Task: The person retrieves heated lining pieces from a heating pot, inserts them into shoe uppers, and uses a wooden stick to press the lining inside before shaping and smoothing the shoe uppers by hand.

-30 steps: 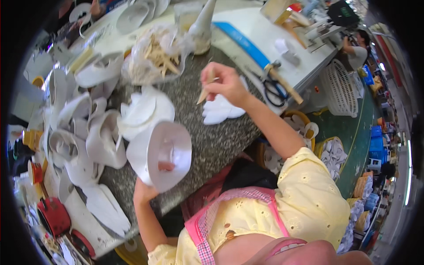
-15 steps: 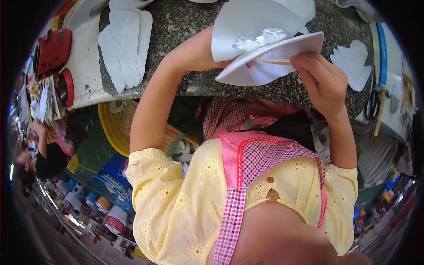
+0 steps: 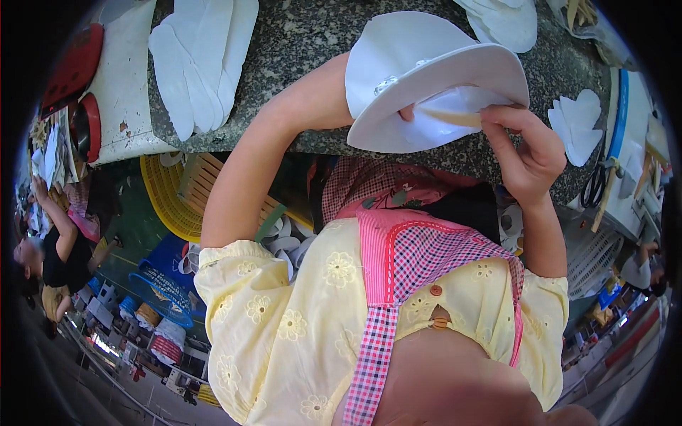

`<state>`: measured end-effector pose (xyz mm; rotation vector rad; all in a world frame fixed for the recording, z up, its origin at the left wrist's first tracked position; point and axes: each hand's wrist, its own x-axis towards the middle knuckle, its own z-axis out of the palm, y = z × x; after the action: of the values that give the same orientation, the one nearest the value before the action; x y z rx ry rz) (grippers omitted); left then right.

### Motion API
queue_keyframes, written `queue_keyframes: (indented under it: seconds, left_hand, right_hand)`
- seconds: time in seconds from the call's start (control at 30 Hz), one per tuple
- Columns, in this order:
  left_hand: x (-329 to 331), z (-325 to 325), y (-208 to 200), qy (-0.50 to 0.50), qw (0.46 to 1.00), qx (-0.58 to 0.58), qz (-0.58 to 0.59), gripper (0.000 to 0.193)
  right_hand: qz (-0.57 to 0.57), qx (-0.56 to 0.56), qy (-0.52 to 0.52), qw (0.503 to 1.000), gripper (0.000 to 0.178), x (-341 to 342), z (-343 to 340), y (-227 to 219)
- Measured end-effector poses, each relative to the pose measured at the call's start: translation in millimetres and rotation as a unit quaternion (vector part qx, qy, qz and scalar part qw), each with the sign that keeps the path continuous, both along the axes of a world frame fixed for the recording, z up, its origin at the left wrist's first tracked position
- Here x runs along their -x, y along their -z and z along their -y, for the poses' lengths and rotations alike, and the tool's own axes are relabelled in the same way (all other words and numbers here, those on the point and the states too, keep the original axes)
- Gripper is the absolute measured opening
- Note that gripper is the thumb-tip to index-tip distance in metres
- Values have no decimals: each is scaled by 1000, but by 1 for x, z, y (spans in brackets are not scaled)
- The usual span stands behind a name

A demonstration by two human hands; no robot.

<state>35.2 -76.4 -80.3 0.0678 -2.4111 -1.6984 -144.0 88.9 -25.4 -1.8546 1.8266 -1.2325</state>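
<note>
A white, curved shoe piece, with a sparkly silver ornament partly showing at its side, is held up above the bench. My left hand is mostly hidden behind and inside it; a fingertip shows in the hollow, and the hand supports the piece. From the right, my right hand pinches the end of a thin pale strip between thumb and forefinger. The strip reaches into the hollow, close to the left fingertip. Whether it touches the inner surface I cannot tell.
On the speckled stone bench lie white sole-shaped pieces at left, more white pieces at the back and a small pile at right. Black-handled scissors hang by the right edge. A yellow basket stands below; a person is at far left.
The white shoe piece has tilted, so its hollow faces me more and the ornament is largely turned from view. My right hand has shifted slightly down and right, still pinching the strip.
</note>
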Motion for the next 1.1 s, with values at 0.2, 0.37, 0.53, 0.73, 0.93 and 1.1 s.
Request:
queue_keyframes:
  seconds: [0.2,0.37,0.53,0.73,0.93,1.1]
  left_hand:
    - [2,5,6,44,998,0,-35,13]
    - [0,2,-3,26,998,44,-46,16]
    - [0,2,-3,23,999,23,-29,16]
    - [0,1,-3,18,998,35,-45,18]
    - [4,5,-10,62,996,60,-5,24]
    - [5,-4,-14,-4,995,-85,46,30]
  right_hand:
    - [-75,-41,4,996,14,-1,4,-4]
    - [-51,-89,10,995,13,-1,3,-5]
    - [-64,-81,13,995,13,0,3,-2]
    - [-84,-71,30,993,12,-1,5,0]
    - [-143,-53,29,988,12,2,8,5]
    - [-222,-12,42,974,13,1,11,14]
